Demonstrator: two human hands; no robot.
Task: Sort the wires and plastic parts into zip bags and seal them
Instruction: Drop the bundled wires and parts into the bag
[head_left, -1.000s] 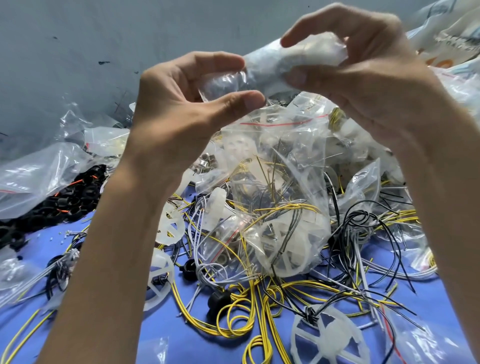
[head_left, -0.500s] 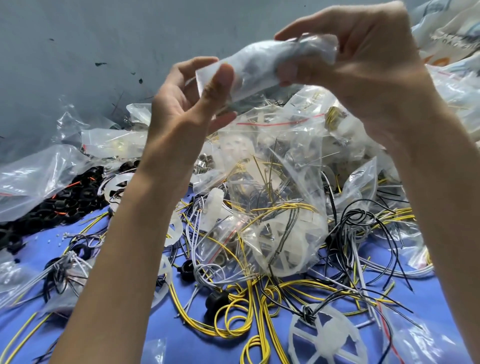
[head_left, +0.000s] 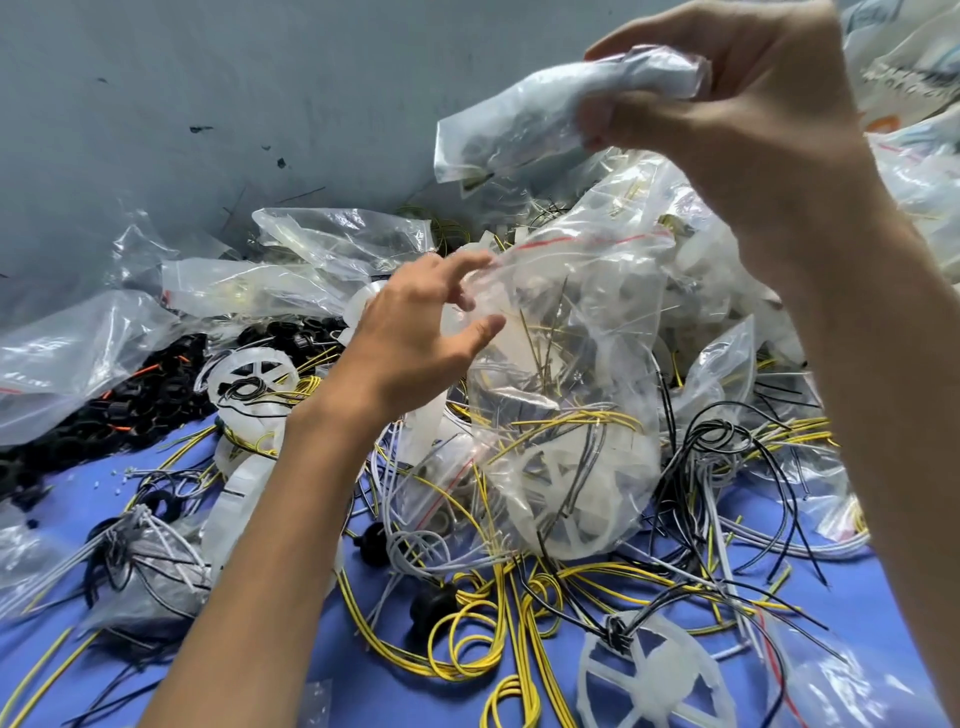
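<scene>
Table (head_left: 78, 499): blue top, heaped along its far edge with clear bags; loose stock spreads to the near edge.

Large zip bag (head_left: 571, 415): mid-table, standing on the heap, part filled with wire and white parts. It has a red seal strip at the top; whether the mouth is closed cannot be told.

Right hand (head_left: 737, 114): raised over the far right of the heap, thumb and fingers pinching one end of a small bag (head_left: 530, 124). The bag is rolled. Its long axis runs from the grip down and leftward, with the free end unsupported above the large zip bag.

Left hand (head_left: 415, 332): lower, fingers loosely spread, holding nothing, at the large zip bag's upper left corner; contact uncertain. Assessment: this hand is nearer both the free end and the seal strip.

Plastic wheel (head_left: 654, 675) and yellow wires (head_left: 467, 639): unbagged at the near edge.
</scene>
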